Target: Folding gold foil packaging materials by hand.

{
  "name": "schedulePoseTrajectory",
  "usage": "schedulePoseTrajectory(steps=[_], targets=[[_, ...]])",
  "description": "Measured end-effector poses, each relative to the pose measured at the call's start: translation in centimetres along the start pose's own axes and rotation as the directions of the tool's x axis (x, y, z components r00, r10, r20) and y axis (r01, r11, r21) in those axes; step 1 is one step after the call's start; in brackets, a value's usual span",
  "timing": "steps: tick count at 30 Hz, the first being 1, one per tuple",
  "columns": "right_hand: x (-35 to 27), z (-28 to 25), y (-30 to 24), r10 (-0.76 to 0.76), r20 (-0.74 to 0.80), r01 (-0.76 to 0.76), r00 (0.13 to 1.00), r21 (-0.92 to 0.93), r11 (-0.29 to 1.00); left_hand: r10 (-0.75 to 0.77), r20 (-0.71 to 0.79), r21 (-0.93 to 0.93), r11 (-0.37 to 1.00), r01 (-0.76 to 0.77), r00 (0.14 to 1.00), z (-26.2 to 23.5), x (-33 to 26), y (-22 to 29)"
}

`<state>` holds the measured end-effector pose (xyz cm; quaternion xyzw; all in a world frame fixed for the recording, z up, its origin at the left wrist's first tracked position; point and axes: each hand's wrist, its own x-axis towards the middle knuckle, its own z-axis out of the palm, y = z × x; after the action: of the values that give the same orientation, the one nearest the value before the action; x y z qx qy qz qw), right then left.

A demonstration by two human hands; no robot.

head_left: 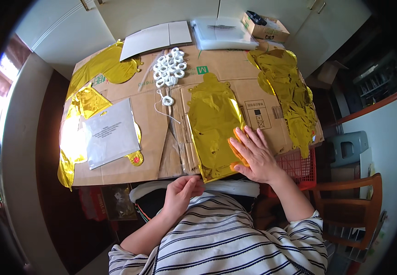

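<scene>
A flat, uninflated gold foil balloon (pixel 213 130) lies lengthwise in front of me, its straight lower end at the table's near edge. My right hand (pixel 255 156) rests flat on its lower right side, fingers stretched out. Orange patches along those fingers look like a reflection in the foil. My left hand (pixel 182 195) is closed at the table edge, thumb against the curled fingers, beside the balloon's lower left corner. Whatever it pinches is hidden. Beyond the balloon's upper left sits a heap of white ribbon rolls (pixel 168 68), with one loose roll (pixel 167 100) trailing its end.
Flattened cardboard (pixel 150 133) covers the table. More gold foil lies left (pixel 88 101) and right (pixel 285 87). A clear printed bag (pixel 112 133) is at left. Grey boards (pixel 157 39), clear bags (pixel 221 34) and a small box (pixel 267 30) line the back. A chair (pixel 349 195) stands right.
</scene>
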<state>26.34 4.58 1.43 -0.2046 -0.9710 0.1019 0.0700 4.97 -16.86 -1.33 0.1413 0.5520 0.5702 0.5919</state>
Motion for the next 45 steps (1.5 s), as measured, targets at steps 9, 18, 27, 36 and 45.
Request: schedulePoseTrajectory(steps=[9, 18, 27, 36, 45], targets=[[-1.4, 0.3, -3.9, -0.385, -0.305, 0.36, 0.871, -0.137, 0.923, -0.104, 0.043, -0.127, 0.986, 0.109, 0.994, 1.6, 0.5, 0.6], [-0.9, 3.4, -5.7, -0.388, -0.454, 0.339, 0.802, -0.19, 0.921, -0.164, 0.073, -0.251, 0.952, 0.177, 0.984, 1.9, 0.6, 0.9], [-1.6, 3.2, -6.3, -0.325, -0.516, 0.295, 0.792, -0.141, 0.945, -0.145, 0.056, -0.141, 0.978, 0.152, 0.988, 2.6, 0.6, 1.9], [-2.0, 3.5, -5.8, -0.382, -0.498, 0.335, 0.779, -0.184, 0.924, -0.178, 0.011, -0.047, 0.983, 0.179, 0.984, 2.7, 1.2, 2.2], [-1.9, 3.8, -5.7, -0.368, -0.482, 0.342, 0.795, -0.144, 0.928, -0.208, 0.004, -0.013, 0.978, 0.208, 0.978, 2.7, 1.5, 2.5]])
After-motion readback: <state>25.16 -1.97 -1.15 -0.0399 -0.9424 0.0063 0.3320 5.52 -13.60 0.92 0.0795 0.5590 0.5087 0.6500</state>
